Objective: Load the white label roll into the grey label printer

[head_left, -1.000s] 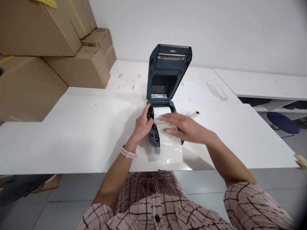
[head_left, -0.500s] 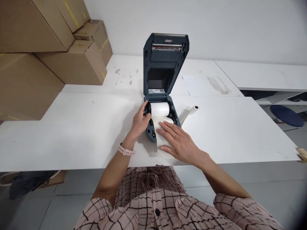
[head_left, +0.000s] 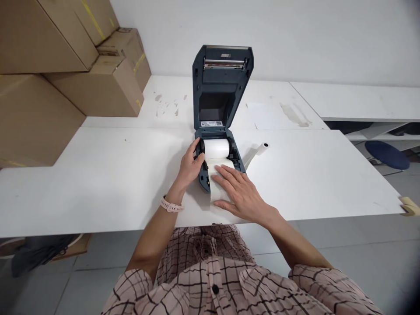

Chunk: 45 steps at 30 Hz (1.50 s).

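Observation:
A dark grey label printer [head_left: 201, 133] stands on the white table with its lid [head_left: 213, 76] raised. Inside it sits a white label roll [head_left: 216, 148] between black holders, and a label strip [head_left: 215, 179] runs forward over the printer's front edge. My left hand [head_left: 190, 166] grips the printer's left side, its thumb by the left roll holder and its fingers along the outer wall. Flat across the strip lies my right hand [head_left: 241, 192], palm down with the fingers apart. It hides the strip's right part and the printer's front right corner.
Right of the printer lies a small thin white roll [head_left: 263, 148] with a loose tail. Cardboard boxes [head_left: 92, 85] are stacked at the left. A sheet of paper [head_left: 262, 114] lies behind. A blue stool [head_left: 387, 154] stands beyond the table's right edge.
The whole scene has shifted slightly left in view. Both hands keep nearly the same places on the printer and the label strip.

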Motion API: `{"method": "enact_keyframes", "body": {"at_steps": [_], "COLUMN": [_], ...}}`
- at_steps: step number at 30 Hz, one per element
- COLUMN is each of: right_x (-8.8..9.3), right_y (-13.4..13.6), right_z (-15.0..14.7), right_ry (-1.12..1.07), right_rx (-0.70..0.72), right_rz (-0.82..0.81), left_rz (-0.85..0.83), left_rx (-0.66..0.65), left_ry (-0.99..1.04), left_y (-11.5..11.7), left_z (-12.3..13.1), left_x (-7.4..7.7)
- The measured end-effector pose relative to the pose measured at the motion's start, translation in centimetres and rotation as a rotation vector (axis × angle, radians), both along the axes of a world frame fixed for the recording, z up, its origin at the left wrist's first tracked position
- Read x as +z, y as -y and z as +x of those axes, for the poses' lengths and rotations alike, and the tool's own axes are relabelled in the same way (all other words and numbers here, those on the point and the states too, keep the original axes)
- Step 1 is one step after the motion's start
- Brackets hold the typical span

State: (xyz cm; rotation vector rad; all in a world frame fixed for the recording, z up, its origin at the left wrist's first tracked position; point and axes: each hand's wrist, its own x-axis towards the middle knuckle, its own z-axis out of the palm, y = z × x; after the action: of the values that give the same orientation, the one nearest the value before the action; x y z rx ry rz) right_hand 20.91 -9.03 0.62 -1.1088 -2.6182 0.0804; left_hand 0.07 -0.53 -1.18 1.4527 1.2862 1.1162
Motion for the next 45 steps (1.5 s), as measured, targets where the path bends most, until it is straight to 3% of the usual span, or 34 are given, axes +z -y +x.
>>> {"method": "enact_keyframes", "body": {"at_steps": [4, 7, 9, 11, 14, 17, 19, 22, 26, 29, 35, 45], "right_x": [1.8, 4.8, 7.1, 9.2, 11.5, 12.8, 12.8, 11.5, 7.6, 4.3, 0.7, -2.2], "right_y": [-0.5, -3.8, -8.2, -14.1, -22.6, -26.4, -25.0, -18.8, -9.3, -4.8, -2.6, -2.1], "right_z": [1.8, 4.0, 4.9, 4.7, 3.0, 1.3, 0.8, 1.3, 2.1, 2.1, 1.3, 1.3], "right_ry": [-0.144, -0.442, -0.66, -0.773, -0.886, -0.933, -0.949, -0.959, -0.893, -0.8, -0.76, -0.677], "right_rx": [0.111, 0.121, -0.065, -0.168, -0.259, -0.189, -0.152, -0.156, -0.139, -0.112, -0.172, -0.224], "right_rz": [-0.16, -0.205, -0.031, 0.0, -0.236, -0.395, -0.359, -0.219, -0.133, -0.106, -0.074, -0.063], "left_rz": [-0.094, -0.153, -0.166, -0.183, -0.185, -0.164, -0.155, -0.154, -0.145, -0.11, -0.115, -0.015], "left_rx": [-0.011, -0.052, -0.033, 0.007, 0.041, 0.055, 0.059, 0.041, 0.069, 0.131, 0.161, 0.181], "left_ry": [0.09, 0.153, 0.219, 0.255, 0.237, 0.186, 0.166, 0.169, 0.232, 0.269, 0.265, 0.233], "left_y": [3.6, 7.4, 9.4, 10.5, 10.7, 10.4, 10.3, 10.5, 10.5, 10.0, 8.1, 8.1], "left_z": [0.7, 1.8, 2.5, 2.9, 3.0, 2.8, 2.6, 2.4, 1.9, 1.6, 2.8, 3.8], "left_x": [0.6, 0.2, -0.1, -0.4, -0.6, -0.8, -1.0, -1.2, -1.2, -0.7, 0.6, -0.7]}}
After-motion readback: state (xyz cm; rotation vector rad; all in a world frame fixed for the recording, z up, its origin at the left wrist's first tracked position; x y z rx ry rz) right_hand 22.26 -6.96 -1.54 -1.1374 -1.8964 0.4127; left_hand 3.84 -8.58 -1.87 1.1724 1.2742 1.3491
